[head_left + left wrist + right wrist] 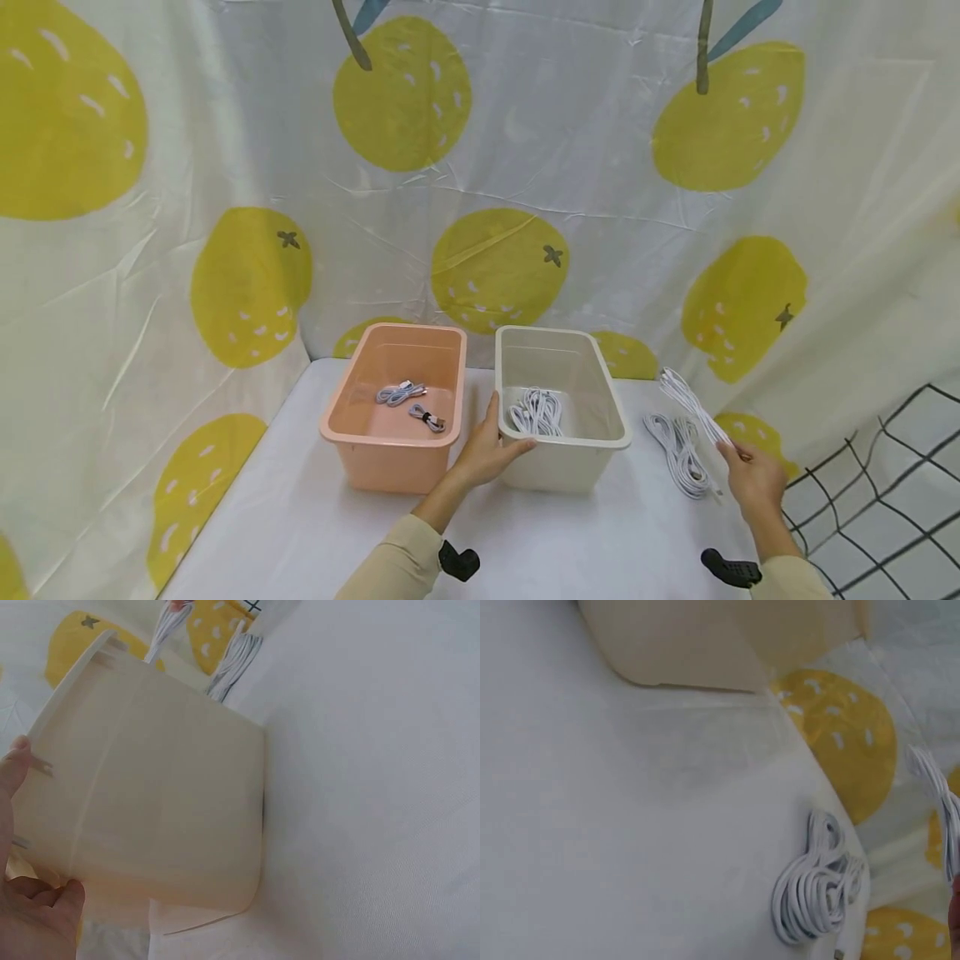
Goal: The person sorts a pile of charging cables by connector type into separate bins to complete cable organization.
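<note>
Gripping white bin (600, 433) rim, left hand (487, 454); open tabletop (585, 533) nearby.

Both arms wear beige long sleeves (397, 554) with black wrist mounts (458, 561).

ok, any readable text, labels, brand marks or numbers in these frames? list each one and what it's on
None readable in any view.
Pink bin: no label or mark.
White bin: plain walls, no print.
Coiled white cables: no tags visible.
Backdrop cloth: only a yellow fruit pattern, no lettering.
</note>
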Demonstrator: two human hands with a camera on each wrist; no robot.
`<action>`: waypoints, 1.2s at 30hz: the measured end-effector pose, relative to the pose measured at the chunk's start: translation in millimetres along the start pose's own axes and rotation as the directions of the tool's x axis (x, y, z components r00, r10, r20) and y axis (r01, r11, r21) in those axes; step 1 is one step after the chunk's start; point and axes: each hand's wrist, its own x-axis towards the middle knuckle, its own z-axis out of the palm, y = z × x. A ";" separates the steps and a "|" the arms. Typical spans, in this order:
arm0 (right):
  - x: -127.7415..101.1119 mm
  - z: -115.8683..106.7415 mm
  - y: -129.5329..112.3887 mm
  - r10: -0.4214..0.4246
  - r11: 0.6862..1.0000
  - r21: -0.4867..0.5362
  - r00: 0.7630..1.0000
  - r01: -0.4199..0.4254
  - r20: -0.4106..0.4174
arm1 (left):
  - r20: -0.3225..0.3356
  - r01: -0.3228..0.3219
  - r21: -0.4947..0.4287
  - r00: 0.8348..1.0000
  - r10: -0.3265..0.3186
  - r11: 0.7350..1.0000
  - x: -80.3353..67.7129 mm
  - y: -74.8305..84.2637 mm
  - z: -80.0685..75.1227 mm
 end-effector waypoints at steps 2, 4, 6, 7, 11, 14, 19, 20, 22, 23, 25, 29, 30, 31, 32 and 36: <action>1.7 -1.2 -6.3 -0.015 1.000 0.006 1.000 0.015 0.002 | -0.002 0.000 0.001 1.000 0.000 1.000 0.1 0.3 -0.1; 3.4 -2.5 -13.4 -0.041 0.999 0.008 0.999 0.041 -0.009 | -0.002 -0.002 -0.002 1.000 0.002 1.000 0.1 1.0 -0.5; 5.0 -3.9 -21.1 -0.074 0.997 0.005 0.997 0.074 -0.029 | -0.003 -0.005 -0.006 1.000 0.005 1.000 0.4 1.2 -0.9; 5.4 -4.6 -25.0 -0.088 0.996 0.005 0.996 0.088 -0.033 | -0.003 -0.005 -0.007 1.000 0.005 1.000 0.4 1.3 -1.1; 5.0 -6.9 -41.5 -0.101 0.994 0.040 0.995 0.102 -0.015 | -0.004 -0.002 0.004 1.000 0.002 1.000 0.8 1.7 -1.4; 4.6 -7.4 -51.7 -0.121 0.990 0.075 0.993 0.122 -0.010 | -0.001 0.004 0.008 1.000 -0.004 1.000 0.7 1.6 -1.1; 3.1 -4.4 -67.0 -0.171 0.979 0.110 0.984 0.175 -0.044 | 0.000 0.008 0.002 1.000 -0.008 1.000 0.1 1.5 0.1; 2.7 -3.8 -70.0 -0.177 0.977 0.114 0.983 0.182 -0.050 | 0.000 0.008 0.000 1.000 -0.008 1.000 -0.1 1.3 0.5; 2.1 -2.4 -75.6 -0.193 0.973 0.116 0.979 0.199 -0.060 | 0.001 0.005 -0.002 1.000 -0.005 1.000 -0.3 1.4 1.0; 2.1 -1.7 -78.3 -0.202 0.970 0.124 0.977 0.209 -0.062 | 0.001 0.003 -0.002 1.000 -0.003 1.000 -0.4 1.2 1.2; 2.3 -0.4 -83.5 -0.224 0.963 0.135 0.972 0.231 -0.066 | 0.002 0.000 -0.003 1.000 0.000 1.000 -0.8 1.2 1.4; 2.1 2.7 -96.1 -0.275 0.942 0.180 0.958 0.285 -0.079 | 0.002 -0.002 0.000 1.000 0.002 1.000 -1.0 1.7 1.4; 2.0 3.4 -99.6 -0.288 0.935 0.190 0.954 0.299 -0.084 | 0.001 -0.003 0.000 1.000 0.003 1.000 -0.8 1.7 1.3; 1.7 4.3 -103.0 -0.304 0.928 0.197 0.948 0.316 -0.091 | 0.001 0.000 0.002 1.000 0.000 1.000 -0.7 1.8 1.3; 1.4 5.1 -106.3 -0.319 0.921 0.204 0.943 0.332 -0.094 | 0.001 0.003 0.004 1.000 -0.003 1.000 -0.6 1.8 1.2; -0.8 8.8 -119.2 -0.374 0.897 0.217 0.923 0.385 -0.092 | 0.004 0.009 0.009 1.000 -0.009 1.000 -0.1 2.1 0.8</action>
